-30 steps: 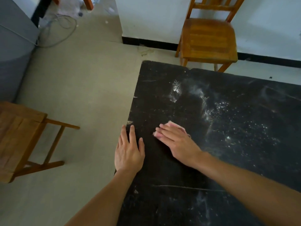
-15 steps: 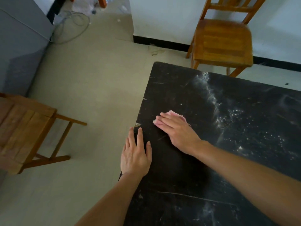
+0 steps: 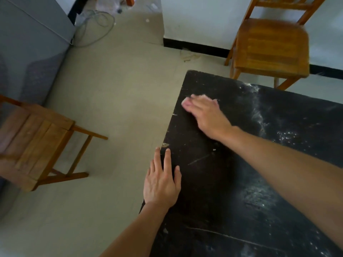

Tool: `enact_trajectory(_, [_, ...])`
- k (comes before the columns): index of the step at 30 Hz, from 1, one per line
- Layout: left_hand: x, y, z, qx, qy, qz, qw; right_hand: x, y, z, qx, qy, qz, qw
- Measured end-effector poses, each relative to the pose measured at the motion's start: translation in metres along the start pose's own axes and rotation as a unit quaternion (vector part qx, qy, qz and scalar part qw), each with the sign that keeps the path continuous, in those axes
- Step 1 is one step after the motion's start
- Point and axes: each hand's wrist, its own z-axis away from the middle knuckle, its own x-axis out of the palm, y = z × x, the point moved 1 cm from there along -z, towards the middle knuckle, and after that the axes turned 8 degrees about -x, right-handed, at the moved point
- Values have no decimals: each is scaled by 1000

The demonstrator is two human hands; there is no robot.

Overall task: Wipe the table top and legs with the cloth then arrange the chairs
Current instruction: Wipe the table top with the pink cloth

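Note:
A black table top (image 3: 232, 182) fills the lower right, with white dust streaked across its right part. My right hand (image 3: 207, 115) presses a pink cloth (image 3: 186, 103) flat on the table near its far left corner; only the cloth's edge shows past the fingertips, and the hand is blurred. My left hand (image 3: 162, 182) lies flat with fingers apart on the table's left edge, holding nothing. One wooden chair (image 3: 272, 45) stands beyond the table's far edge against the wall. A second wooden chair (image 3: 35, 143) stands on the floor to the left.
Beige floor (image 3: 115, 101) lies between the left chair and the table. A grey cabinet (image 3: 27, 52) stands at the far left with loose cables (image 3: 94, 25) on the floor beside it. A white wall (image 3: 194, 19) with a black skirting runs behind the far chair.
My right hand has slid the cloth away from me along the table's left side toward the far corner, and the dust there is wiped off. My left hand stays on the edge.

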Motion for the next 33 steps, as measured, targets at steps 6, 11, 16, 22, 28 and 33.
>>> enact_trajectory(6, [7, -6, 1, 12, 36, -7, 999, -37, 87, -60, 240, 75, 74, 965])
enact_trajectory(11, [6, -3, 1, 19, 58, -6, 998, 9, 3, -77, 44, -9, -26, 999])
enact_trajectory(16, [8, -8, -2, 23, 61, -11, 998, -31, 70, -77, 217, 47, 49, 974])
enact_trajectory(22, [4, -4, -1, 12, 35, -1, 999, -52, 32, -15, 163, 113, -6, 980])
enact_trajectory(28, [6, -3, 0, 11, 52, 24, 998, -1, -59, 113, 137, 128, -85, 979])
enact_trajectory(33, [9, -6, 1, 34, 73, 29, 996, 24, -132, 218, 178, 126, -90, 972])
